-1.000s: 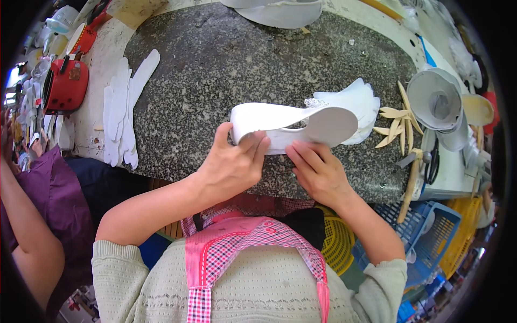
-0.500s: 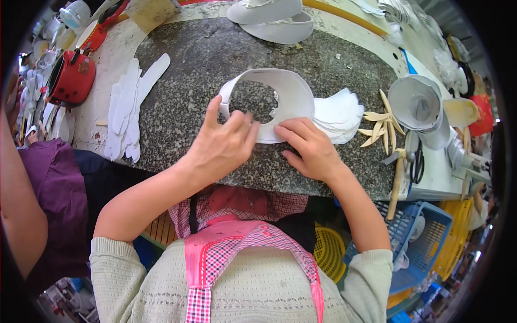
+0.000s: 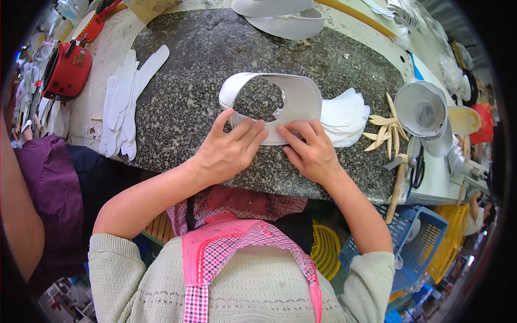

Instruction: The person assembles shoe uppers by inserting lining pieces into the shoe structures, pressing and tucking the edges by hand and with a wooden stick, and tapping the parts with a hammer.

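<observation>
A white shoe upper [image 3: 302, 91], shaped as a closed loop with a wide toe end to the right, rests on the dark speckled stone slab [image 3: 194, 64]. Its near edge is pinched between the fingers of my left hand [image 3: 230, 144], whose index finger points up beside the heel end. Close to it, my right hand [image 3: 312, 146] grips the same near edge with fingertips and thumb. Against the toe end lies a fanned stack of white pieces [image 3: 347, 118]. What sits under my fingertips is hidden.
Flat white sole-shaped pieces [image 3: 123, 105] lie at left, near a red pot [image 3: 69, 70]. More white uppers [image 3: 285, 24] are at the far edge. To the right are pale wooden slips [image 3: 385, 129], a hammer [image 3: 397, 185], black scissors [image 3: 418, 171], a grey cup [image 3: 423, 107] and a blue basket [image 3: 425, 242].
My left hand's fingers have come down onto the near edge of the upper, closer to my right hand. The upper has shifted slightly to the right against the slab.
</observation>
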Demonstrator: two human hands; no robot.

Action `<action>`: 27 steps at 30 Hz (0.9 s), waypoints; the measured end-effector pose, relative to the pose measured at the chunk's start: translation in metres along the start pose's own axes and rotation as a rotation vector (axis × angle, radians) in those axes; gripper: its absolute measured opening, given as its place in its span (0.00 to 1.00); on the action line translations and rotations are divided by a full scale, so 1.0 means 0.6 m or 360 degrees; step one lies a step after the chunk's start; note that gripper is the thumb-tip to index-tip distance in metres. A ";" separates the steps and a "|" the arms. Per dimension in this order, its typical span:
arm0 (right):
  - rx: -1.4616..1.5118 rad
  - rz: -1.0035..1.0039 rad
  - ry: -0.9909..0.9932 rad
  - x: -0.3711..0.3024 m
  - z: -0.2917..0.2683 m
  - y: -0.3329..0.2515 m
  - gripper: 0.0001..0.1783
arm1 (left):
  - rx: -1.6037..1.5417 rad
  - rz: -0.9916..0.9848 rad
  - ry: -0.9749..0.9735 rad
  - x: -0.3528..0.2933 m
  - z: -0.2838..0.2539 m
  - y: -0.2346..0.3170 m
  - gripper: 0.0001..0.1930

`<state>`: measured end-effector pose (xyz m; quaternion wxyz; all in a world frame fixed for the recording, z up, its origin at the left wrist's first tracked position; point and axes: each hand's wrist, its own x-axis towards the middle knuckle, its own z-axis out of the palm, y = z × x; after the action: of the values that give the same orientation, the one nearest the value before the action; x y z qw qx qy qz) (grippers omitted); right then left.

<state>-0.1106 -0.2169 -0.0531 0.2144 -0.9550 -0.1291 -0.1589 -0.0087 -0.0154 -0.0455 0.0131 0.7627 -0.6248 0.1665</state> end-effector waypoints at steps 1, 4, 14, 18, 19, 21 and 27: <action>0.0002 0.0000 -0.0001 0.000 -0.002 0.003 0.23 | -0.0018 0.0007 0.0008 0.001 -0.001 -0.003 0.17; -0.0059 -0.0051 0.0010 -0.016 -0.017 0.017 0.22 | -0.0047 0.0022 0.0018 0.000 0.002 -0.005 0.16; 0.0176 0.0297 0.0494 0.011 -0.058 0.020 0.28 | -0.0113 -0.0081 0.0139 0.053 -0.017 0.004 0.15; 0.1315 0.0508 0.0545 0.035 -0.069 0.053 0.47 | -0.1339 -0.0456 0.0327 0.071 -0.094 -0.068 0.11; 0.1707 0.0492 0.0403 0.045 -0.073 0.050 0.52 | -0.1617 -0.0851 0.0097 0.071 -0.134 -0.077 0.11; 0.2449 0.0430 0.0151 0.061 -0.082 0.031 0.62 | -0.2621 -0.1102 0.0149 0.061 -0.136 -0.090 0.11; 0.2202 0.0720 0.0229 0.102 -0.113 -0.011 0.21 | -0.3394 -0.1165 0.0299 0.046 -0.148 -0.097 0.12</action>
<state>-0.0736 -0.2309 0.0291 0.8043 -0.5915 0.0150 -0.0550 0.0307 -0.0086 0.0568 0.7519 0.4838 -0.1836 -0.4086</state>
